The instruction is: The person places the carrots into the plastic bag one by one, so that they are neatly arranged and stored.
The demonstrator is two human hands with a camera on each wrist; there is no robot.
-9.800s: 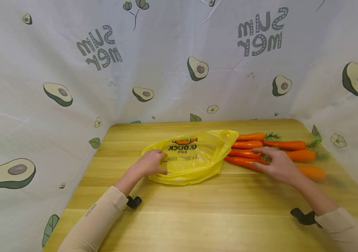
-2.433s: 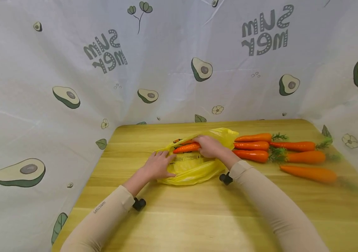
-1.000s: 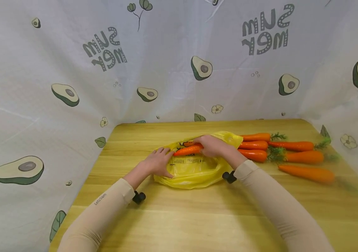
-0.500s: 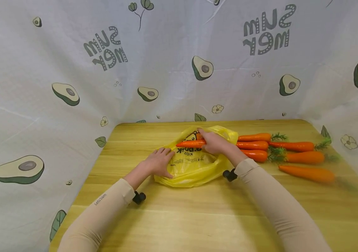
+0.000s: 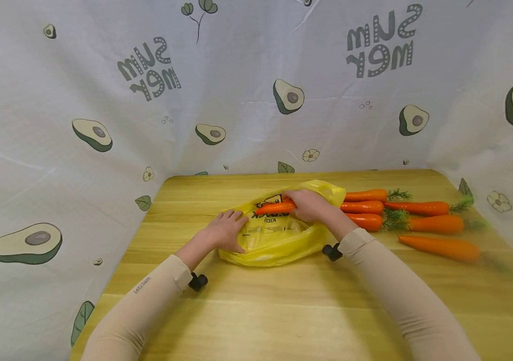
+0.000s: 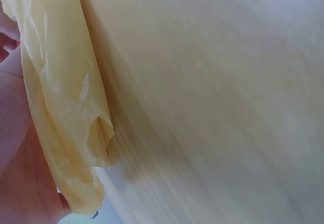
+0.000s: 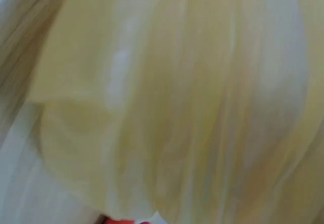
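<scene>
A yellow plastic bag with a printed duck logo lies on the table, its mouth facing me. My right hand is inside the mouth and grips an orange-red carrot, whose tip points left; its other end is hidden behind the hand. My left hand rests at the bag's left edge, fingers spread and thumb along the near rim. In the left wrist view, yellow film hangs over part of the left hand. Blurred yellow film nearly fills the right wrist view.
Right of the bag lie several carrots with green tops, among them a red-orange carrot close to the bag and a nearer orange carrot on its own. A printed curtain encloses the wooden table.
Earliest, my right hand was over the carrots; the nearest red one of that row is now in it, inside the bag. Lately the carrot's tip rose and shifted slightly right. The left hand hardly moved.
</scene>
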